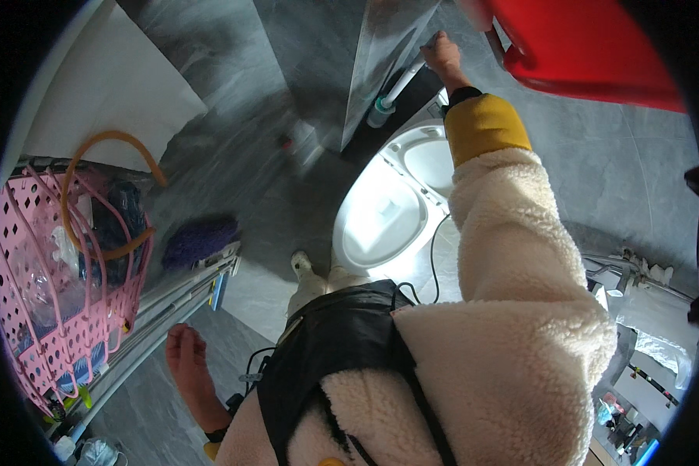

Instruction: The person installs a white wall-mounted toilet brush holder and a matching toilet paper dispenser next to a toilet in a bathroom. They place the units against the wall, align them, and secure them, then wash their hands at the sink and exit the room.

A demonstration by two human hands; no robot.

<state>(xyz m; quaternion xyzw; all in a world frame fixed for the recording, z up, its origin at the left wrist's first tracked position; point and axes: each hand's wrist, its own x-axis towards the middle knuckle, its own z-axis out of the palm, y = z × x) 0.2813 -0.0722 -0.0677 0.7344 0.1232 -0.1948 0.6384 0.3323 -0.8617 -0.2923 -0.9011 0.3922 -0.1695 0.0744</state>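
My right hand (443,56) reaches forward past the white toilet (380,210) and is closed around the white handle of a toilet brush (400,81). The brush's lower end with a teal collar (378,109) sits near the floor beside a grey wall panel (380,54). The toilet lid is raised and the bowl (431,159) shows. My left hand (186,357) hangs low at my side, fingers loosely apart, holding nothing, near several metal poles (171,303).
A pink plastic basket (46,295) with an orange hose (109,140) stands at the left. A purple mop head (198,237) lies on the grey tiled floor. A red plastic object (590,46) is at the upper right. A cluttered shelf (637,311) sits at the right.
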